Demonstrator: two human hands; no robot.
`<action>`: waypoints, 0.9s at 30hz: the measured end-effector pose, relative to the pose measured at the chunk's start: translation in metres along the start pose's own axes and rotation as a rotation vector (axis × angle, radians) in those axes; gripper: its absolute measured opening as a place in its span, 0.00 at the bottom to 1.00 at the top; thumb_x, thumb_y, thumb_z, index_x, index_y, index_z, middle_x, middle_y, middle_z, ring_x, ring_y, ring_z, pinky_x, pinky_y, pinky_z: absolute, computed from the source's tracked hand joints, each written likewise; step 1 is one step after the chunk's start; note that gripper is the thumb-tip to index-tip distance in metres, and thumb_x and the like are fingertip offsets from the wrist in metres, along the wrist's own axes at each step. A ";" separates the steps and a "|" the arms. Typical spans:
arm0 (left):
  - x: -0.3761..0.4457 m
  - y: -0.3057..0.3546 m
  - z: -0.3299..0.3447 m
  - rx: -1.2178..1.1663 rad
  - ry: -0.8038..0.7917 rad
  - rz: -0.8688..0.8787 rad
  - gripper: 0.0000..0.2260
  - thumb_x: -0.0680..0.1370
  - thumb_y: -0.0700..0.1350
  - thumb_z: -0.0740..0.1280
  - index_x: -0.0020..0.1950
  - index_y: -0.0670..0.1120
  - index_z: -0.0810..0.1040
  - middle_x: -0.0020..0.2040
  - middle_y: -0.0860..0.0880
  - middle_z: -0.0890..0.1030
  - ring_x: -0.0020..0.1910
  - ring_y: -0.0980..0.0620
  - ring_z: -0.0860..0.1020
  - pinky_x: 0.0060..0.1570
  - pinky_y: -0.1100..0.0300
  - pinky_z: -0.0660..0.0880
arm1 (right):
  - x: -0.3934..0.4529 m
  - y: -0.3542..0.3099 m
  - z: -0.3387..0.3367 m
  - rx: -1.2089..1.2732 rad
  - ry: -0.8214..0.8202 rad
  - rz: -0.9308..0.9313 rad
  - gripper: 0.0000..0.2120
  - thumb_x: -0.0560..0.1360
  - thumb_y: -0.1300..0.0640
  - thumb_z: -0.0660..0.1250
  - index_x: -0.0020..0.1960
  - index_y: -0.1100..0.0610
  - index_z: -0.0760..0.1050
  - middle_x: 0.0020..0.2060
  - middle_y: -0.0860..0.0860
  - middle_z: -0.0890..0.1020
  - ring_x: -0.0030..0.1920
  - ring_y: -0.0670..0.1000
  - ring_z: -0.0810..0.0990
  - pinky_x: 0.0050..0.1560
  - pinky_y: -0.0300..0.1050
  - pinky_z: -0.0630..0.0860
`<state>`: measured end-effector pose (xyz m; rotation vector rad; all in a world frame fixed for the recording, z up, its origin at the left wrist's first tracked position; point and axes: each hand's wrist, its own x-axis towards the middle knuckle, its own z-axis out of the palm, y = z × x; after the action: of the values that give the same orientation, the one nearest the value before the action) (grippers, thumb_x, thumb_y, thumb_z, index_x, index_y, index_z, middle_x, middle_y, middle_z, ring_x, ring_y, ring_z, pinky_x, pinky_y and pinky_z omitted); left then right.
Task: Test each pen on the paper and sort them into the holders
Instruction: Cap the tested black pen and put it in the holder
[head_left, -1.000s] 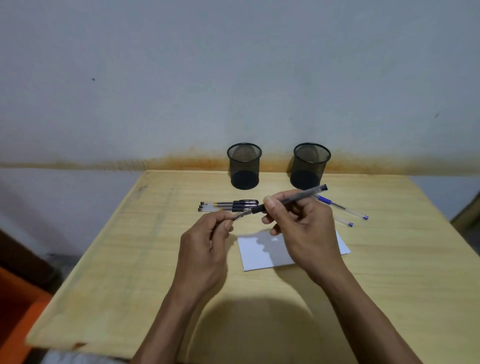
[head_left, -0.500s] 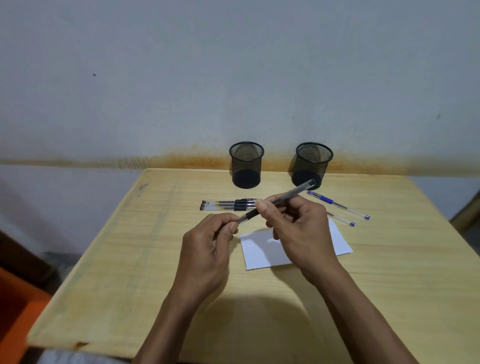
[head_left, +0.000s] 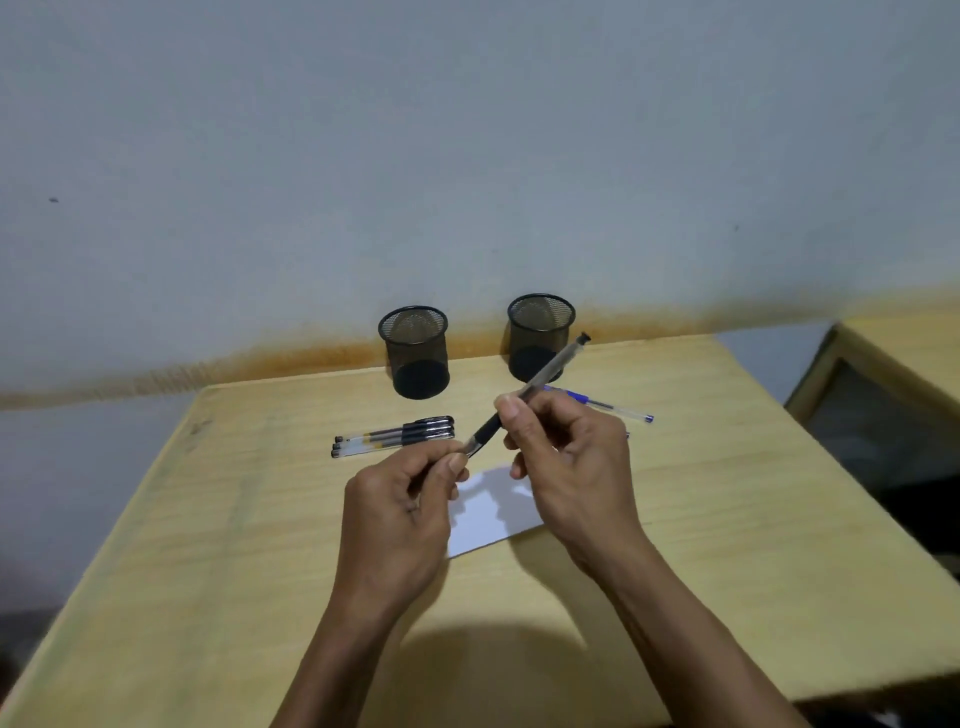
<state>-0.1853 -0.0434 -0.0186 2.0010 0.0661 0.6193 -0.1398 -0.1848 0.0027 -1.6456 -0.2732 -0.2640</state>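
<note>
My right hand (head_left: 569, 467) grips a clear-barrelled pen with a black grip (head_left: 545, 374), held slanted above the table, its back end up near the right holder. My left hand (head_left: 400, 514) pinches at the pen's tip, fingers closed; whether it holds a cap I cannot tell. A white sheet of paper (head_left: 488, 514) lies under both hands, partly hidden. Three black pens (head_left: 395, 436) lie side by side left of centre. A blue pen (head_left: 602, 404) lies to the right, another mostly hidden behind my right hand. Two black mesh holders, left (head_left: 415, 353) and right (head_left: 537, 332), stand at the back.
The wooden table (head_left: 753, 519) ends at a grey wall behind the holders. Another wooden piece of furniture (head_left: 904, 358) stands off the table's right side. Floor shows past the left edge.
The view has tilted and shifted right. My right hand has raised the pen's back end more steeply, while my left hand stays pinched at the tip.
</note>
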 end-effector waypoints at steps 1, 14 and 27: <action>0.001 0.002 0.004 0.003 -0.024 0.021 0.10 0.78 0.41 0.68 0.51 0.56 0.81 0.38 0.57 0.83 0.40 0.59 0.81 0.38 0.72 0.75 | -0.001 -0.001 -0.006 0.005 0.022 0.011 0.09 0.78 0.52 0.70 0.40 0.52 0.81 0.30 0.46 0.81 0.30 0.44 0.78 0.32 0.36 0.75; -0.027 0.069 0.139 -0.090 -0.516 0.245 0.15 0.75 0.51 0.72 0.61 0.52 0.80 0.52 0.57 0.83 0.49 0.61 0.81 0.47 0.65 0.75 | -0.058 -0.014 -0.168 -0.097 0.769 0.044 0.07 0.76 0.48 0.73 0.41 0.50 0.82 0.32 0.41 0.82 0.36 0.42 0.80 0.42 0.56 0.83; -0.074 0.056 0.264 0.544 -0.814 0.524 0.27 0.79 0.64 0.55 0.73 0.52 0.70 0.76 0.47 0.66 0.76 0.46 0.62 0.73 0.39 0.56 | -0.178 0.076 -0.340 -0.423 1.362 0.556 0.11 0.77 0.48 0.70 0.50 0.55 0.83 0.43 0.50 0.84 0.47 0.51 0.81 0.46 0.39 0.66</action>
<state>-0.1426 -0.3081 -0.0985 2.6821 -0.8849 0.0434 -0.2855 -0.5341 -0.0967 -1.5143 1.3093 -0.9657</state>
